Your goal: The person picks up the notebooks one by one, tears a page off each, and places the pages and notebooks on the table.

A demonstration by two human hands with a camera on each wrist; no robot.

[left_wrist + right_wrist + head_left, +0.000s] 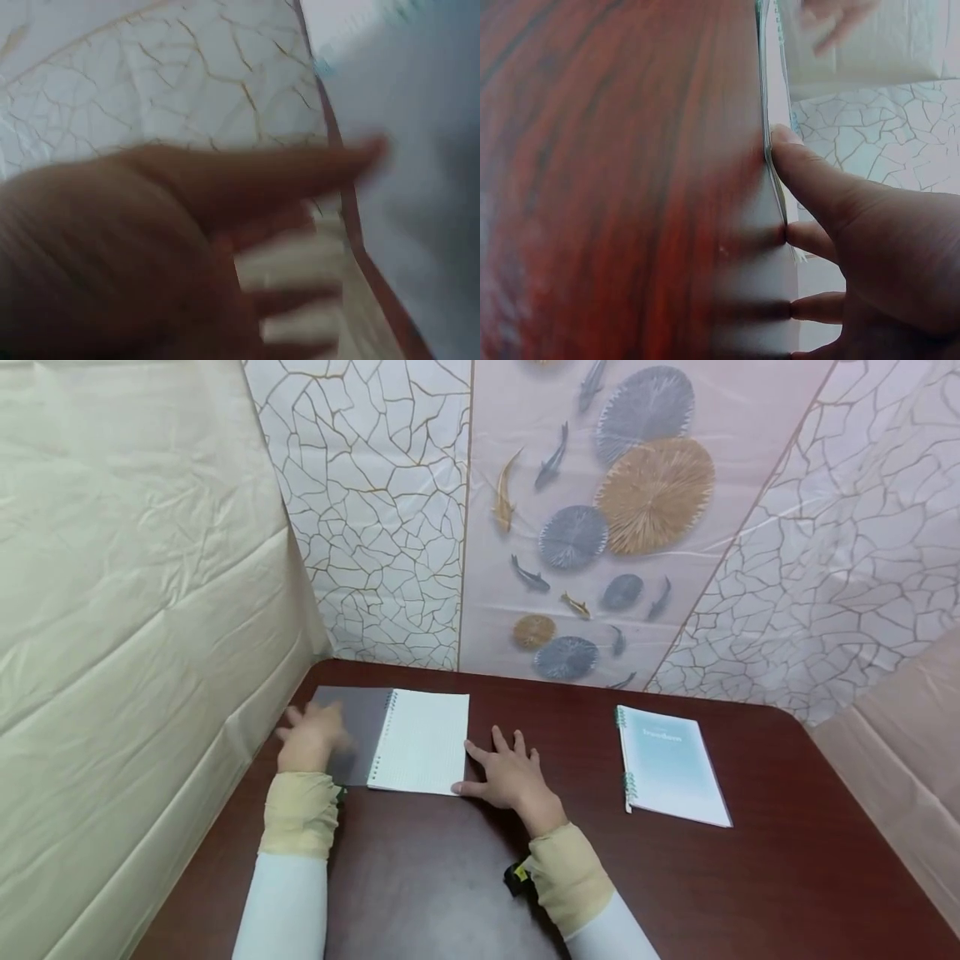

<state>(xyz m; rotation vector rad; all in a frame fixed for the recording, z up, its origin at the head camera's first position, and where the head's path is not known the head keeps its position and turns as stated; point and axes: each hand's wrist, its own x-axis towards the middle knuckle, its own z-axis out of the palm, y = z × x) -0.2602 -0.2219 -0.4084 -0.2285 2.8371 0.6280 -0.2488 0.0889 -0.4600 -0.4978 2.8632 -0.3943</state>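
An open spiral notebook (422, 743) lies at the table's left side, its blank grid page to the right of the coil and its grey cover (360, 727) folded out to the left. Over the cover's left part is the left hand (311, 737), blurred, fingers spread, holding nothing; in the left wrist view this hand (150, 240) appears beside the pale sheet. The right hand (513, 775) has its thumb and index finger at the page's right edge, other fingers spread on the table. In the right wrist view its thumb (802, 161) touches the notebook's edge.
A second spiral notebook (671, 764) with a pale teal cover lies closed on the right of the dark red table (780, 860). A cream cloth (150, 610) hangs along the left side, and a patterned sheet (375, 510) hangs behind the table.
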